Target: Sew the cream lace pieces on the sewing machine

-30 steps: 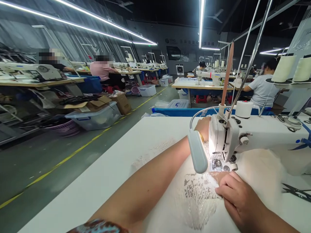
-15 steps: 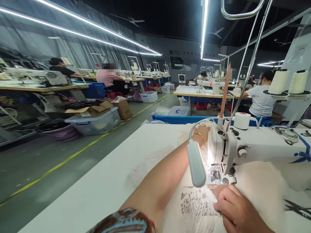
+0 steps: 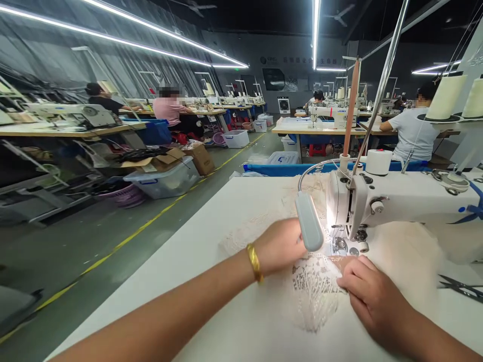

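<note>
A white sewing machine (image 3: 407, 196) stands on the white table at the right, its needle area lit. Cream lace fabric (image 3: 317, 281) lies in front of the needle. My right hand (image 3: 368, 286) is closed on the lace's right edge, just in front of the machine's foot. My left hand (image 3: 283, 244), with a gold bracelet (image 3: 254, 262) at the wrist, rests at the lace's upper left; its fingertips are hidden behind the grey lamp head (image 3: 309, 222). More pale fabric (image 3: 403, 261) spreads to the right under the machine arm.
Dark scissors (image 3: 460, 287) lie at the right edge. Thread cones (image 3: 446, 95) stand above the machine. A blue cloth trough (image 3: 279, 170) runs behind the table. People sit at other machines; boxes and tubs stand on the floor at left.
My left hand has come back from behind the machine head towards me, to the lamp and lace. My right hand still pinches the lace. The camera view has shifted slightly.
</note>
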Available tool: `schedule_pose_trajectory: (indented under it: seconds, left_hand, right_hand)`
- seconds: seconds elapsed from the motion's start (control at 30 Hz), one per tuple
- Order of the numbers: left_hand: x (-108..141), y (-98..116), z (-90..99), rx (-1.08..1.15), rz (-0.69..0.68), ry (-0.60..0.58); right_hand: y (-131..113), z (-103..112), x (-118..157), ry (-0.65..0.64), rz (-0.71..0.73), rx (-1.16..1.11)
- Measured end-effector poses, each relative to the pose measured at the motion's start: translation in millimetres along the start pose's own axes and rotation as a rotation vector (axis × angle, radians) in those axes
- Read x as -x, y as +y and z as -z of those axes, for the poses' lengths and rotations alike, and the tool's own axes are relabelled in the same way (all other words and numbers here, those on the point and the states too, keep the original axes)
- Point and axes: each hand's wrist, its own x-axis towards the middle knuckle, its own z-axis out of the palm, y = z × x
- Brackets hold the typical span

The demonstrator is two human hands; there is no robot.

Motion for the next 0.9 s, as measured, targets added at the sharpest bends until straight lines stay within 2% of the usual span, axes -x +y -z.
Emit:
schedule_pose_trajectory:
  seconds: [0.03,0.1,0.2,0.3,0.43,0.53,0.73,0.9]
  left_hand:
    - [11,1,-4.7,-0.014,-0.028,-0.072]
    - [22,2,-14.4,-0.066,-0.106,-0.079]
    - [16,3,-24.0,-0.108,-0.147,0.03]
    - [7,7,-28.2,-0.075,-0.113,0.105]
    - [9,13,-37.4,0.118,-0.041,-0.032]
    - [9,11,-47.7,0.235,0.062,-0.066]
    - [5,3,-63.6,0.327,0.143,-0.026]
    - [11,4,-64.1,0.315,0.125,-0.005]
  right_hand:
    - [0,0,0,0.001,0.002,0.003]
    - [-1,0,0,0.007,0.006,0.013]
    - [-5,1,-1,0.021,0.005,0.008]
    - [-8,2,-1,0.026,-0.002,0.01]
    - [-10,2,-2,0.033,0.015,0.044]
    - [-10,4,-2,0.028,0.015,0.065]
    - [-11,5,-3,0.015,0.012,0.079]
    - [-11,4,-3,0.018,0.024,0.082]
